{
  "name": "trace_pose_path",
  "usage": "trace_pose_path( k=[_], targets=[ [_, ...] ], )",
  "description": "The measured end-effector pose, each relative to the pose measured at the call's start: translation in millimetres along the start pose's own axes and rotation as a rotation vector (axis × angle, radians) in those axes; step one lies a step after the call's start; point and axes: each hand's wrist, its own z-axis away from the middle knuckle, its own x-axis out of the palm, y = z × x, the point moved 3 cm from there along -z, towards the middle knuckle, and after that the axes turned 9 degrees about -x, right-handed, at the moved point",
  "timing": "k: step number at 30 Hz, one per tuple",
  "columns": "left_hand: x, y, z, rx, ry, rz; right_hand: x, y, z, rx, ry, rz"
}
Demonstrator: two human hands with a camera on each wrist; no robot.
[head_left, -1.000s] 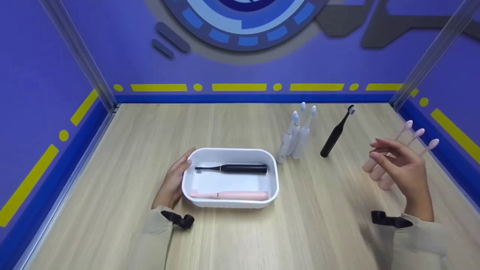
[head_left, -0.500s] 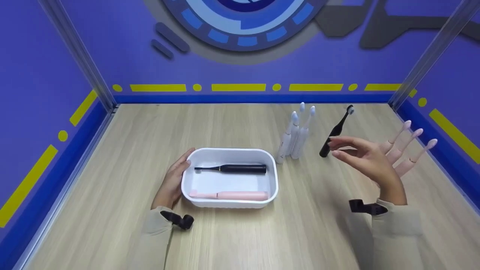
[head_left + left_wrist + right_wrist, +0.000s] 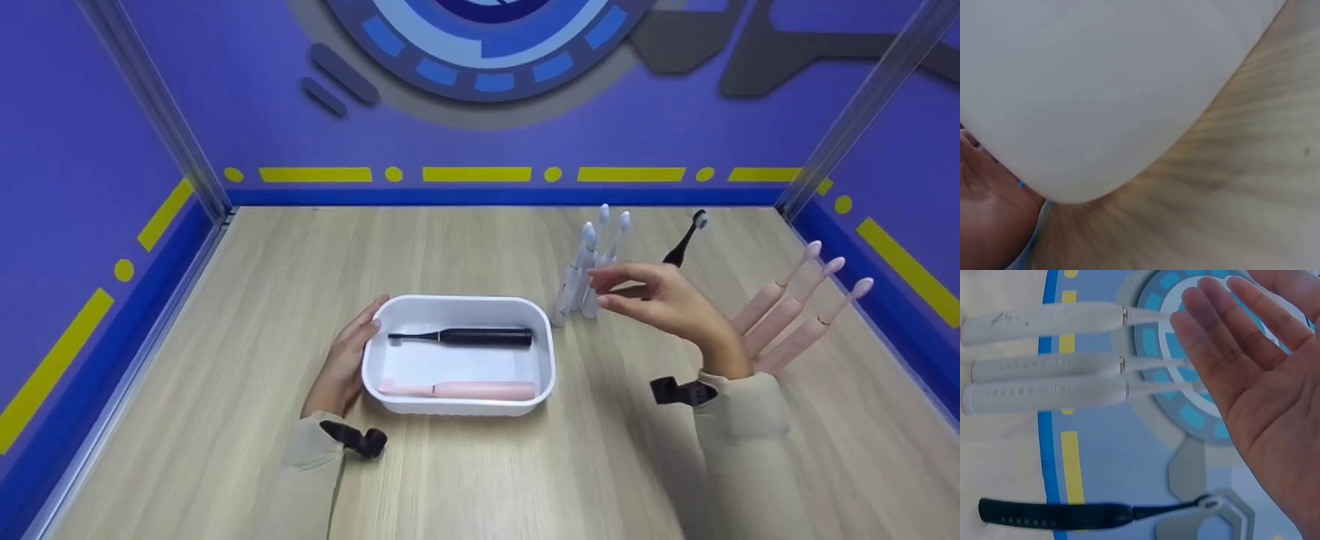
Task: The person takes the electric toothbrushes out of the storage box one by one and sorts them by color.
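A white plastic box (image 3: 459,409) holds a black electric toothbrush (image 3: 486,337) and a pink electric toothbrush (image 3: 484,390), both lying flat. My left hand (image 3: 341,364) rests against the box's left end, its fingers along the outer wall. In the left wrist view the palm (image 3: 994,219) shows beside the white wall. Relaxed fingers and nothing in them: my right hand (image 3: 667,304) hovers in front of a cluster of upright white electric toothbrushes (image 3: 568,296), partly covering them. In the right wrist view the hand (image 3: 1264,377) overlaps their brush heads; contact cannot be told.
Another black toothbrush (image 3: 682,245) stands behind the right hand, its lower part hidden. Three pink toothbrushes (image 3: 795,345) stand at the right, partly behind the right forearm. Blue panels (image 3: 480,142) enclose the wooden table (image 3: 337,247) at the back and sides.
My right hand has moved left from the pink toothbrushes, past the standing black one, to the white ones. The left hand and the box have stayed in place.
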Motion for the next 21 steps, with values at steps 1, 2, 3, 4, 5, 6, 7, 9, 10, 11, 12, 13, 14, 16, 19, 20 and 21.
trace_pose_path(
  k=[1, 2, 3, 4, 5, 6, 7, 9, 10, 11, 12, 13, 14, 16, 19, 20, 21],
  targets=[
    [-0.1, 0.1, 0.0, 0.0, 0.001, -0.001, 3.1, -0.8, -4.1, 0.011, -0.017, -0.001],
    [0.1, 0.4, 0.1, 0.001, 0.001, -0.002, 6.3, -1.7, -8.2, 0.021, -0.035, 0.001],
    [0.3, 0.8, 0.4, 0.003, -0.002, -0.004, 9.2, -2.7, -12.2, 0.032, -0.052, 0.001],
    [0.6, 1.0, 0.5, 0.003, -0.002, -0.004, 12.2, -3.5, -16.2, 0.044, -0.07, 0.006],
    [0.9, 1.2, 0.7, 0.004, -0.005, -0.008, 15.0, -4.4, -20.1, 0.056, -0.086, 0.011],
    [1.0, 1.3, 0.9, 0.004, -0.005, -0.011, 17.7, -5.2, -24.0, 0.068, -0.101, 0.01],
    [1.2, 1.3, 1.0, 0.008, -0.01, -0.015, 20.4, -5.9, -27.7, 0.077, -0.116, 0.011],
    [1.3, 1.1, 1.0, 0.003, -0.006, -0.022, 25.7, -7.7, -35.2, 0.085, -0.142, 0.019],
    [1.2, 1.0, 1.0, 0.001, -0.002, -0.024, 28.5, -8.4, -39.0, 0.086, -0.154, 0.02],
    [1.1, 0.8, 0.8, -0.001, 0.001, -0.025, 31.3, -9.2, -42.7, 0.087, -0.166, 0.014],
    [1.0, 0.9, 0.8, -0.002, 0.004, -0.025, 34.3, -9.9, -46.4, 0.086, -0.18, 0.012],
    [0.9, 0.9, 0.8, -0.004, 0.008, -0.026, 37.5, -10.3, -50.1, 0.085, -0.194, 0.01],
    [0.8, 0.8, 0.8, -0.009, 0.012, -0.025, 40.7, -10.2, -53.4, 0.086, -0.207, 0.005],
    [1.0, 0.7, 1.0, -0.01, 0.009, -0.016, 46.8, -9.8, -59.6, 0.088, -0.231, 0.004],
    [0.7, 1.0, 1.1, -0.013, 0.006, -0.017, 55.8, -8.6, -68.4, 0.102, -0.262, 0.003],
    [0.5, 1.1, 1.1, -0.013, 0.003, -0.017, 58.7, -8.3, -71.4, 0.107, -0.269, 0.005],
    [0.6, 1.4, 1.2, -0.011, 0.001, -0.015, 61.6, -8.3, -74.4, 0.113, -0.277, 0.007]
  ],
)
